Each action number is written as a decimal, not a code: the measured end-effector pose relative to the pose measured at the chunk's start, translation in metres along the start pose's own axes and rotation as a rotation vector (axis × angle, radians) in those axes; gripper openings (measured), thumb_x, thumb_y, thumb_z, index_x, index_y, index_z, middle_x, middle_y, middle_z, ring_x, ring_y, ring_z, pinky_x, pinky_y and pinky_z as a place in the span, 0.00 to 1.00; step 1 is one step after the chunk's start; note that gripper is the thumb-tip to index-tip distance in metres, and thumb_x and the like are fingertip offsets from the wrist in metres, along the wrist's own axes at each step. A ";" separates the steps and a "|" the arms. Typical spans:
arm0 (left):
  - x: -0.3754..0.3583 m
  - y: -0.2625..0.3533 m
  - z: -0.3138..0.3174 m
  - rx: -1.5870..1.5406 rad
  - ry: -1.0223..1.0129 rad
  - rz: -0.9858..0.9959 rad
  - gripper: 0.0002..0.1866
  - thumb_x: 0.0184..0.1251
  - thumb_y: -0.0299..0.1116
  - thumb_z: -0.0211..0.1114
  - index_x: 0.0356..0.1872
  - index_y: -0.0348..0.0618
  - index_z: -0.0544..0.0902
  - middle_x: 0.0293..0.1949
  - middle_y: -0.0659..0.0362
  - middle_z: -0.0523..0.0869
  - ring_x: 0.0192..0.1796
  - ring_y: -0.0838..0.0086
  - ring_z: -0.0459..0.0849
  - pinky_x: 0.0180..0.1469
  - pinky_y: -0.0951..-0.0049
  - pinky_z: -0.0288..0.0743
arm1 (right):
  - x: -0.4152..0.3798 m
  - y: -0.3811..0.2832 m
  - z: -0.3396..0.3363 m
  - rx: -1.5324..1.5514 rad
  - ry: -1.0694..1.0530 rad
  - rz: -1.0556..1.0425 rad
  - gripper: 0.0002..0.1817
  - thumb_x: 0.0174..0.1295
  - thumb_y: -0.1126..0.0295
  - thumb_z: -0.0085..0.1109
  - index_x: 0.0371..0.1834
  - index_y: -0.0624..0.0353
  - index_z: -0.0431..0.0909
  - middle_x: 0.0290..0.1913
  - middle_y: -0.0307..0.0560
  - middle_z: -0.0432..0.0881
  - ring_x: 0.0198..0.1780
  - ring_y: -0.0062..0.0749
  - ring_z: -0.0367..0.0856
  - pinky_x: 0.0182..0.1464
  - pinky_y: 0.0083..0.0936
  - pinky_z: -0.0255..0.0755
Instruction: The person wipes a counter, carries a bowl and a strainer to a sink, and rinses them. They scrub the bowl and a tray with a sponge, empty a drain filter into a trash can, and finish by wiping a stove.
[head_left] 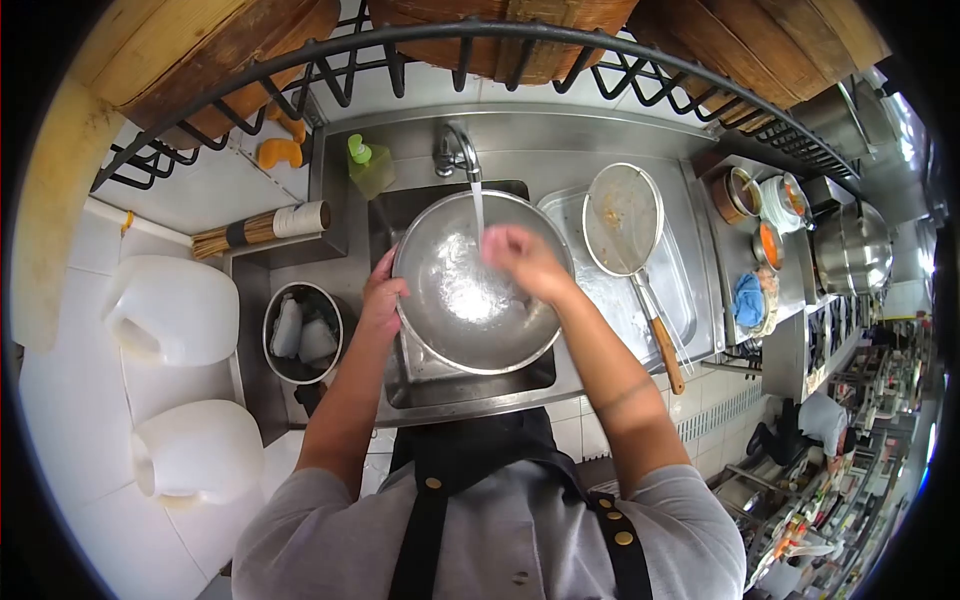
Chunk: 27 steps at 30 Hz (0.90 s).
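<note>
A large round metal bowl (pixel 480 320) rests over the sink basin (pixel 405 385). Its left rim is gripped by my left hand (pixel 381 297), fingers wrapped at the edge. My right hand (pixel 520 258) is above the bowl's right half, beside the stream of water; it is blurred and its fingers look curled, and whether it holds anything cannot be made out. Water runs from the faucet (pixel 460 152) down into the bowl.
Right of the bowl, a wood-handled strainer (pixel 623 220) lies on a metal tray (pixel 685 300). A green soap bottle (pixel 371 170) stands behind, left. A metal pot (pixel 303 333) and white jugs (pixel 190 310) are at left. Overhead runs a black rack (pixel 440 32). A person (pixel 822 420) is far right.
</note>
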<state>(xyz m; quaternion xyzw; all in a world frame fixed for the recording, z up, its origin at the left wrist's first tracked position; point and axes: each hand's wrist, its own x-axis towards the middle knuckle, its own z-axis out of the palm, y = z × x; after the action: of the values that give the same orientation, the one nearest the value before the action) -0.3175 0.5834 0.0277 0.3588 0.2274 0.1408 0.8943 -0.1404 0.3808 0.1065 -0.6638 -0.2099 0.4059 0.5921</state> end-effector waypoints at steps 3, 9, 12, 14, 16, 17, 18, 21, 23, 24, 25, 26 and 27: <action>-0.003 -0.013 0.000 -0.045 0.094 0.014 0.47 0.39 0.11 0.50 0.73 0.37 0.73 0.58 0.55 0.84 0.56 0.66 0.85 0.54 0.73 0.80 | 0.069 0.006 0.012 0.765 0.170 0.220 0.11 0.72 0.77 0.48 0.53 0.66 0.77 0.45 0.51 0.85 0.50 0.35 0.87 0.52 0.27 0.83; -0.022 -0.009 0.022 -0.111 0.186 0.039 0.47 0.40 0.10 0.49 0.73 0.37 0.73 0.62 0.55 0.83 0.59 0.67 0.83 0.55 0.73 0.79 | 0.124 0.075 0.066 0.531 0.207 0.032 0.10 0.64 0.80 0.49 0.40 0.62 0.81 0.38 0.45 0.86 0.47 0.31 0.87 0.50 0.29 0.82; -0.010 -0.003 0.011 -0.118 0.193 0.181 0.46 0.41 0.09 0.48 0.73 0.36 0.73 0.63 0.56 0.83 0.59 0.69 0.84 0.53 0.78 0.79 | 0.066 0.038 0.102 0.108 -0.349 0.142 0.06 0.60 0.73 0.57 0.33 0.56 0.85 0.37 0.40 0.87 0.45 0.29 0.85 0.50 0.32 0.79; -0.012 0.022 0.007 -0.029 0.300 0.292 0.45 0.42 0.09 0.47 0.72 0.37 0.74 0.62 0.57 0.83 0.58 0.71 0.84 0.50 0.82 0.77 | 0.059 0.048 0.092 -0.238 -0.506 0.085 0.06 0.58 0.72 0.60 0.34 0.56 0.86 0.39 0.42 0.88 0.45 0.30 0.86 0.50 0.32 0.79; -0.022 0.041 0.009 0.011 0.311 0.345 0.44 0.43 0.09 0.47 0.71 0.37 0.75 0.62 0.58 0.83 0.57 0.73 0.84 0.47 0.82 0.77 | 0.069 0.064 0.061 -0.861 -0.552 -0.010 0.09 0.56 0.70 0.64 0.39 0.54 0.89 0.44 0.49 0.90 0.47 0.37 0.88 0.52 0.34 0.80; -0.026 0.045 0.007 0.075 0.302 0.375 0.44 0.43 0.09 0.48 0.71 0.36 0.75 0.62 0.57 0.83 0.57 0.73 0.84 0.47 0.83 0.77 | 0.079 0.057 0.046 -1.061 -0.364 -0.071 0.09 0.55 0.70 0.65 0.38 0.52 0.90 0.46 0.50 0.90 0.44 0.46 0.89 0.50 0.40 0.82; -0.027 0.047 0.007 0.140 0.286 0.402 0.44 0.43 0.09 0.48 0.71 0.36 0.75 0.63 0.57 0.83 0.57 0.73 0.84 0.47 0.83 0.76 | 0.083 0.022 0.047 -1.146 -0.113 0.149 0.10 0.54 0.72 0.63 0.39 0.51 0.89 0.45 0.50 0.88 0.46 0.49 0.88 0.51 0.41 0.81; -0.030 0.042 0.031 0.118 0.225 0.411 0.44 0.44 0.09 0.50 0.72 0.36 0.74 0.64 0.55 0.83 0.62 0.69 0.83 0.59 0.75 0.77 | 0.101 0.027 0.087 -0.834 0.227 -0.269 0.14 0.60 0.65 0.61 0.48 0.52 0.83 0.47 0.49 0.85 0.52 0.45 0.85 0.55 0.42 0.79; -0.025 0.030 0.038 0.268 0.193 0.527 0.42 0.45 0.11 0.50 0.71 0.34 0.75 0.67 0.51 0.81 0.68 0.63 0.80 0.71 0.66 0.72 | 0.113 0.052 0.120 -0.885 0.207 -0.561 0.16 0.63 0.61 0.60 0.52 0.52 0.81 0.48 0.48 0.85 0.54 0.42 0.84 0.56 0.42 0.78; -0.028 0.031 0.045 0.267 0.189 0.532 0.42 0.45 0.11 0.50 0.71 0.34 0.75 0.67 0.51 0.81 0.68 0.63 0.80 0.71 0.66 0.72 | 0.104 0.052 0.135 -0.279 0.079 -0.365 0.20 0.64 0.61 0.59 0.58 0.55 0.77 0.48 0.50 0.84 0.54 0.39 0.83 0.55 0.39 0.79; -0.035 0.032 0.053 0.626 0.222 0.711 0.41 0.46 0.12 0.50 0.69 0.37 0.78 0.68 0.51 0.81 0.70 0.59 0.78 0.73 0.64 0.69 | 0.094 0.047 0.145 0.320 -0.054 -0.153 0.24 0.66 0.61 0.58 0.64 0.57 0.73 0.47 0.53 0.82 0.54 0.37 0.82 0.54 0.35 0.80; -0.040 0.031 0.058 0.987 0.261 0.881 0.40 0.47 0.13 0.50 0.68 0.41 0.80 0.68 0.51 0.81 0.72 0.54 0.77 0.75 0.61 0.66 | 0.067 0.005 0.135 0.503 0.092 -0.023 0.18 0.69 0.56 0.54 0.59 0.49 0.76 0.54 0.41 0.79 0.52 0.30 0.80 0.52 0.34 0.76; -0.042 0.022 0.055 1.135 0.214 0.956 0.36 0.48 0.15 0.53 0.64 0.45 0.84 0.68 0.55 0.81 0.73 0.51 0.75 0.78 0.51 0.60 | 0.073 0.013 0.123 0.679 0.230 -0.025 0.17 0.71 0.58 0.49 0.58 0.50 0.75 0.50 0.41 0.82 0.47 0.30 0.82 0.46 0.25 0.77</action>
<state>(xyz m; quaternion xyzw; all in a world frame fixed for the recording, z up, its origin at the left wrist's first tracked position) -0.3274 0.5495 0.0909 0.8089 0.1701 0.4094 0.3861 -0.1972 0.5087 0.0768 -0.4679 -0.0031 0.3681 0.8035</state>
